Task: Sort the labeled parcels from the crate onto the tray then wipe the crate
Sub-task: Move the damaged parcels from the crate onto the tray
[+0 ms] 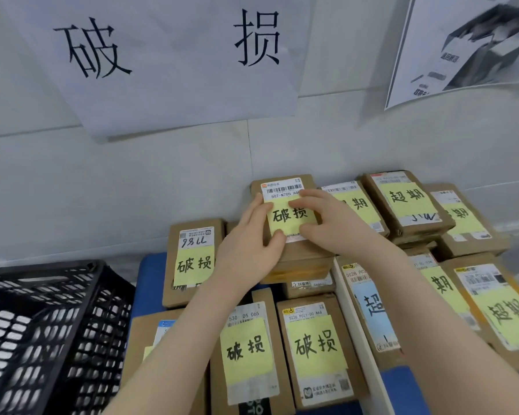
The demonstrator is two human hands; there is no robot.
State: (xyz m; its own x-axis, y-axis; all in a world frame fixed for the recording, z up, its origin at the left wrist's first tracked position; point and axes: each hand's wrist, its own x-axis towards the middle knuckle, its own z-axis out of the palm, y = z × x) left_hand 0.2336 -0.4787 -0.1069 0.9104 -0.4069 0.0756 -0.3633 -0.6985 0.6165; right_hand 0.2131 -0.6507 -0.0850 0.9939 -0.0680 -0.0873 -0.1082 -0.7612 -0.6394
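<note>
Beside the black lattice plastic crate (42, 324), flat brown cardboard boxes (318, 351) with yellow sticky notes cover the blue tray (408, 390), and at its far side the left hand (249, 244) and right hand (327, 223) clasp a rectangular cardboard parcel (300, 254) atop the stack, below a white paper sign (177, 61).

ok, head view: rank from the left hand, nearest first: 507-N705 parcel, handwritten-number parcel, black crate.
1. 507-N705 parcel: held by the left hand, top of the stack.
2. Handwritten-number parcel: just left of the hand, lower.
3. Black crate: farthest, far left.
</note>
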